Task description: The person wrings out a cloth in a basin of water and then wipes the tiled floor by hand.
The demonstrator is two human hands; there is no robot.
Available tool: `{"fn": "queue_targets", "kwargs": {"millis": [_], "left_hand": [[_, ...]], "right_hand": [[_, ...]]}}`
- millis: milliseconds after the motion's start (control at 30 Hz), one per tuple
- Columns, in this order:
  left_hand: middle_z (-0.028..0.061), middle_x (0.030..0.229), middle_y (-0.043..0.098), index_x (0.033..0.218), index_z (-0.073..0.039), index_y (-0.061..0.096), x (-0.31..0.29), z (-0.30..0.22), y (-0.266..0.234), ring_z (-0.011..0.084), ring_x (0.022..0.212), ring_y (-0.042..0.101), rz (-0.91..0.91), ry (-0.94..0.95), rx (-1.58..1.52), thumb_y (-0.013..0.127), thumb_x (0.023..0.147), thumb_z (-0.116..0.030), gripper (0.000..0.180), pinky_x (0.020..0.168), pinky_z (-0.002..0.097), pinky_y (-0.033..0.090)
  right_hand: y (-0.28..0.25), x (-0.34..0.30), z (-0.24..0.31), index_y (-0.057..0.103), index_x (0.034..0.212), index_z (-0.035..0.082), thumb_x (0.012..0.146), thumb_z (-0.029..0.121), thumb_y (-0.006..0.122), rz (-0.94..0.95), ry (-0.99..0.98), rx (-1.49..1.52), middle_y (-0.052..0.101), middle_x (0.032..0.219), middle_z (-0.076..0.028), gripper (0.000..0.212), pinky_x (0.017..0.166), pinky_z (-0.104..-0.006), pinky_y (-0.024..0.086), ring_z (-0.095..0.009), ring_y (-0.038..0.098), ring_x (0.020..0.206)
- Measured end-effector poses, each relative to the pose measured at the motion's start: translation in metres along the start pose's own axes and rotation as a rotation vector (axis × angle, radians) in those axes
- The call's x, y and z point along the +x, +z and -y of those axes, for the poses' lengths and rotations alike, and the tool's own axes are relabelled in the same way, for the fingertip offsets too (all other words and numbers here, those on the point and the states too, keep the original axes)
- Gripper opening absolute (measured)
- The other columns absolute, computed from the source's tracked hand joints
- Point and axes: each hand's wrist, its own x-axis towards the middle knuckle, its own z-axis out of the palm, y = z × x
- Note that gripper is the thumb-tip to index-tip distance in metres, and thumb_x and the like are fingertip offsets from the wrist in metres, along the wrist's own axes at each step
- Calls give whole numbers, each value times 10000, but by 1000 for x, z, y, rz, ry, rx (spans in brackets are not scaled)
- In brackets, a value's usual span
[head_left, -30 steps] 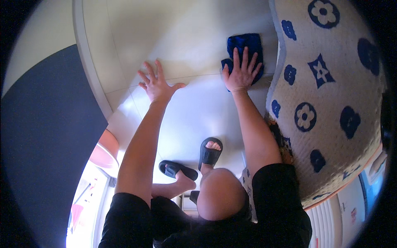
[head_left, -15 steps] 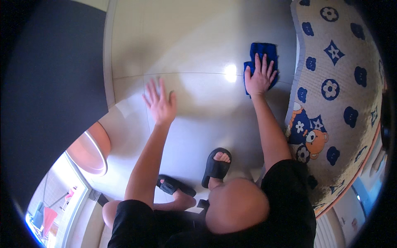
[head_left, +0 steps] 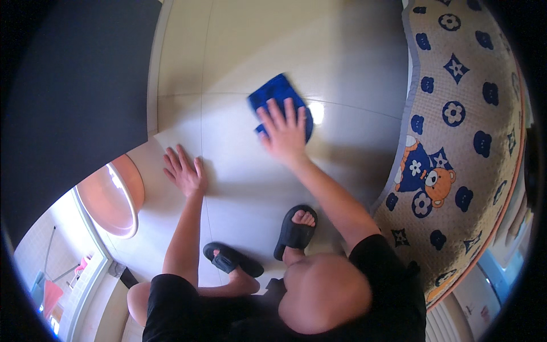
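Note:
My right hand (head_left: 285, 134) lies with fingers spread on a folded blue cloth (head_left: 276, 91) and presses it to the floor from above. The cloth sits on the pale floor tiles near the middle of the view, and the palm and fingers hide part of it. Further left and nearer to me, my left hand (head_left: 187, 171) rests on the floor (head_left: 245, 171) with its fingers stretched apart. Nothing is in that hand. An orange basin (head_left: 132, 181) stands to its left.
A patterned quilted cover (head_left: 444, 114) hangs over a raised edge along the right. A large dark panel (head_left: 80, 97) fills the left side. My feet, in black sandals (head_left: 295, 233), are close in front of me. A doorway (head_left: 60, 245) opens at lower left.
My right hand has swept the blue cloth leftward across the tiles, away from the quilted cover. My left hand has moved left and nearer to me, coming to rest on the floor.

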Motion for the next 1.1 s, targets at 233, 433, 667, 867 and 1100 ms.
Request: {"fn": "queue_targets", "kwargs": {"millis": [233,433,667,867,1100], "left_hand": [[125,1745,189,1667,-225,285,3,5,-2,346,1616,122,7,-11,45,459,998,-540,760,1277,595,63],[126,1743,199,1661,-229,305,1,-3,1,349,1612,144,-36,2,7,476,987,-520,754,1274,604,76],[132,1738,213,1655,-221,321,1,5,1,353,1610,150,-43,-5,46,498,974,-501,757,1272,606,83],[130,1738,216,1651,-218,331,1,6,2,353,1607,165,-20,7,60,510,961,-492,764,1267,614,107],[140,1730,236,1633,-214,373,-1,3,1,365,1596,197,8,-1,22,552,926,-486,778,1262,623,117]], "right_hand": [[-30,17,-98,474,1554,247,820,351,746,-83,162,-197,387,1646,-162,790,1156,-720,280,-492,317,1501],[-55,-19,-235,320,1643,292,989,501,559,-115,1008,-336,265,1716,-141,727,1218,-703,166,-517,240,1536],[-2,44,-68,489,1555,248,948,487,597,-141,321,-246,375,1658,-143,662,1190,-731,210,-528,253,1525],[3,47,50,503,1547,300,883,402,717,69,-154,123,355,1683,-76,705,1209,-731,161,-512,244,1535],[-52,109,-110,185,1676,329,982,559,570,511,-40,-372,52,1767,-114,826,1204,-727,194,-519,118,1572]]}}
